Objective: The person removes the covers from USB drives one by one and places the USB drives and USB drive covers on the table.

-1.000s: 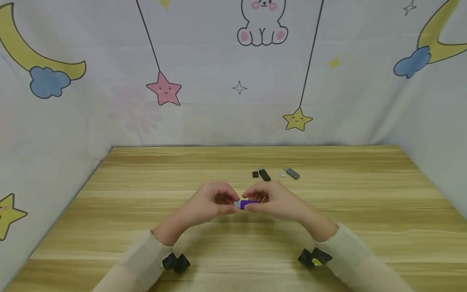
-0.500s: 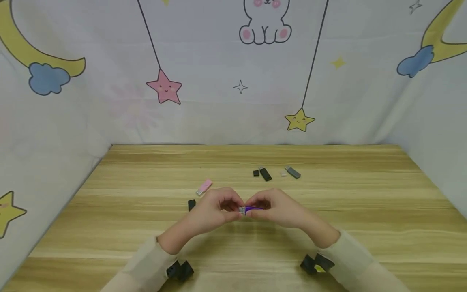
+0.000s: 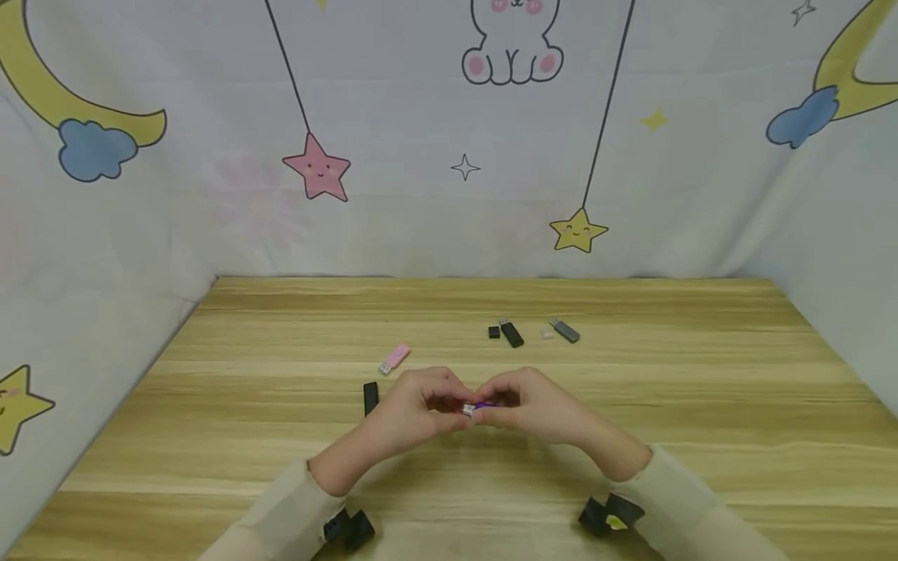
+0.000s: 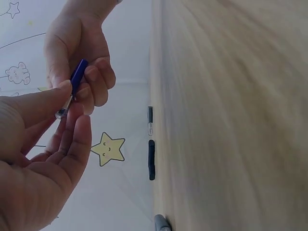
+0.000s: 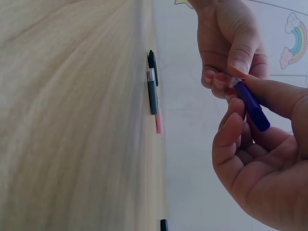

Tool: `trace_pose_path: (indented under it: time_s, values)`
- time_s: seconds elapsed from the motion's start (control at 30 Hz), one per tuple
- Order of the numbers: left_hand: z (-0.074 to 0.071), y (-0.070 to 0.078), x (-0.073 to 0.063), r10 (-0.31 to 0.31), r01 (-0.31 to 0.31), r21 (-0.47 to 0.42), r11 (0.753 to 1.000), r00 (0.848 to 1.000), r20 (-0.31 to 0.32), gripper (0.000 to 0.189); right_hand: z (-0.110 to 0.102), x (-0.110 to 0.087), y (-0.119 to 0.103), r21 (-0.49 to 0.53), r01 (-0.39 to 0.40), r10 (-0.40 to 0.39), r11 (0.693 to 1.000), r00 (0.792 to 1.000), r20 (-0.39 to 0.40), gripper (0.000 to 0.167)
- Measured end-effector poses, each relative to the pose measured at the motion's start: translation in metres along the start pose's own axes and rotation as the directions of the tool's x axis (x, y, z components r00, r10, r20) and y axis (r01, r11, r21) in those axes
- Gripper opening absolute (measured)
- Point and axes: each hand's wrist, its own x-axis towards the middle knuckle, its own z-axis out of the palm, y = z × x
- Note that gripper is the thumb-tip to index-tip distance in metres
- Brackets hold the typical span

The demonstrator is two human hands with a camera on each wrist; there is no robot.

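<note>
A purple USB stick (image 5: 252,107) is held above the table between the two hands. My right hand (image 3: 536,405) pinches its purple body between thumb and fingers. My left hand (image 3: 414,409) pinches the other end, where a clear cap (image 4: 62,112) shows over the metal plug in the left wrist view. The fingertips of both hands nearly meet, and they cover part of the stick. Left of the left hand lie a pink USB stick (image 3: 394,360) and a black stick (image 3: 371,397), the latter partly hidden by the wrist.
Farther back on the wooden table (image 3: 666,374) lie a black USB stick (image 3: 512,333) beside its black cap (image 3: 494,332), and a grey USB stick (image 3: 564,330) beside a clear cap (image 3: 547,333). A printed cloth (image 3: 393,234) hangs behind and at both sides.
Both hands have come closer together and slightly nearer to me, with the purple USB stick between them. The pink and black sticks at the left have come out from behind the left hand.
</note>
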Motion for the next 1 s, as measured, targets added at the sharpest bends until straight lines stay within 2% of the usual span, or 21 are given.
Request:
trace_pose_path:
  time_s: [0.13, 0.3, 0.47, 0.87, 1.0]
  values:
    - [0.0007, -0.0016, -0.0007, -0.022, 0.022, -0.042, 0.999, 1.000, -0.005, 0.022, -0.0006, -0.0002, 0.0014, 0.016, 0.005, -0.005, 1.000, 1.000, 0.002, 0.020]
    - [0.0011, -0.0050, -0.0010, -0.003, 0.003, -0.097, 0.995, 1.000, -0.002, 0.022, -0.0006, 0.0000, 0.0032, 0.044, 0.047, -0.047, 0.998, 0.999, 0.005, 0.018]
    - [0.0013, -0.0052, -0.0008, 0.022, -0.021, -0.097, 0.995, 1.000, 0.003, 0.020, -0.0010, -0.0002, 0.0059, 0.042, 0.094, -0.095, 0.995, 0.995, 0.022, 0.016]
    - [0.0008, -0.0074, -0.0002, -0.015, 0.017, -0.123, 0.992, 1.000, 0.019, 0.020, 0.0023, -0.0018, 0.0048, 0.057, 0.156, -0.157, 0.986, 0.987, 0.029, 0.014]
    - [0.0010, -0.0078, 0.0000, -0.010, 0.012, -0.124, 0.992, 1.000, 0.021, 0.020, 0.0033, -0.0016, 0.0052, 0.054, 0.169, -0.171, 0.984, 0.985, 0.023, 0.013]
